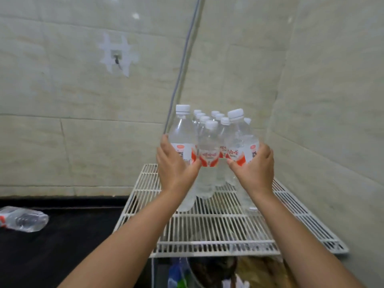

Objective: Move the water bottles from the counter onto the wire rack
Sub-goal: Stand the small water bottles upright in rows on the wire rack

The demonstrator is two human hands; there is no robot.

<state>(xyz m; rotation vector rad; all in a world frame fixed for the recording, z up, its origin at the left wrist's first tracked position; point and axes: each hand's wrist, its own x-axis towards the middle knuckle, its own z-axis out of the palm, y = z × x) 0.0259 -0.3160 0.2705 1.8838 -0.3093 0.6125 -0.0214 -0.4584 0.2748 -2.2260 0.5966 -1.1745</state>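
Observation:
Several clear water bottles (pixel 208 146) with white caps and red-and-white labels stand in rows at the back of the white wire rack (pixel 218 229). My left hand (pixel 174 165) grips one bottle (pixel 182 140) at its label, on the left of the group. My right hand (pixel 254 169) grips another bottle (pixel 241 140) on the right, tilted slightly inward. Both held bottles have their bases just above or on the rack; I cannot tell which. One more bottle (pixel 22 219) lies on its side on the dark counter (pixel 62 235) at far left.
Tiled walls (pixel 83 100) meet in a corner behind the rack, where a grey pipe (pixel 182 65) runs up. Below the rack's front edge are bags and clutter (pixel 207 271). The front half of the rack carries no bottles.

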